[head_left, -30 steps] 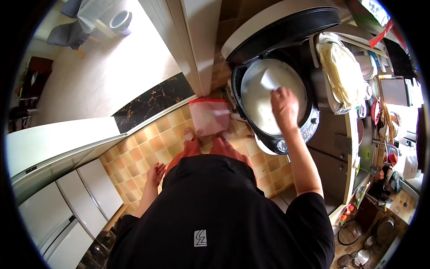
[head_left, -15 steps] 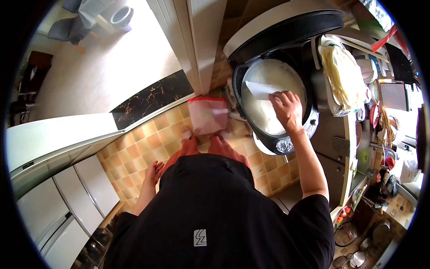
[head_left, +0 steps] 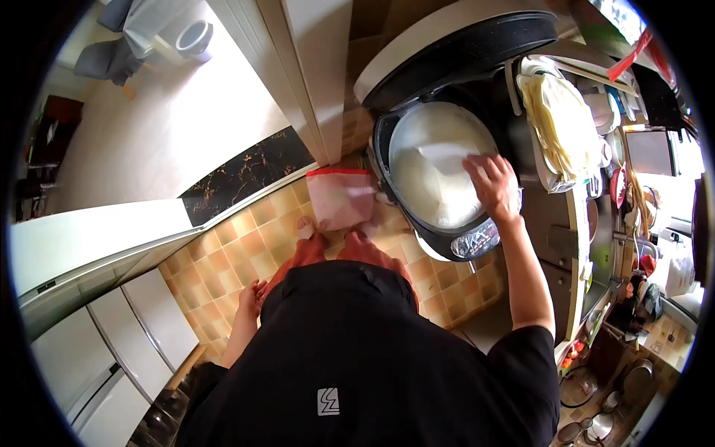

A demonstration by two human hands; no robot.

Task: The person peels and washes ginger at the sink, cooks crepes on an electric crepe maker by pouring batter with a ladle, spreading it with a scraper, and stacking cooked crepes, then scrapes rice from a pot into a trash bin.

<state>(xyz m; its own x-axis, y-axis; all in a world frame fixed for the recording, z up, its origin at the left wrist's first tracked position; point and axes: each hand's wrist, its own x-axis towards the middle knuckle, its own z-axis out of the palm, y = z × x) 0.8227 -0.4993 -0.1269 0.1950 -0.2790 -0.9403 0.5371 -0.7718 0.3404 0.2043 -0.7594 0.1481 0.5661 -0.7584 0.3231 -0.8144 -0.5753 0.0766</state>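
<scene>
An electric griddle (head_left: pixel 500 240) stands with its black lid (head_left: pixel 462 56) raised, and a pale, whitish layer (head_left: pixel 417 179) covers its round pan. My right hand (head_left: pixel 491 182) is over the right part of the pan, its fingers bent round a white, flat scraper (head_left: pixel 445 154) that reaches left across the pale layer. My left hand (head_left: pixel 252 296) hangs beside my left thigh, away from the griddle, with its fingers loosely curled and no object visible in it. To the right of the griddle lies a stack of thin yellowish sheets (head_left: pixel 558 123).
A pink bag with a red edge (head_left: pixel 341 197) lies on the tiled floor in front of my feet. White cabinets (head_left: pixel 141 316) stand at the left. A sink area (head_left: pixel 596 298) and several pots (head_left: pixel 599 426) are on the right side.
My right hand has moved rightward over the pan with the scraper, whose blade now lies lower against the pale layer. The left hand stays beside my thigh. The view has shifted slightly.
</scene>
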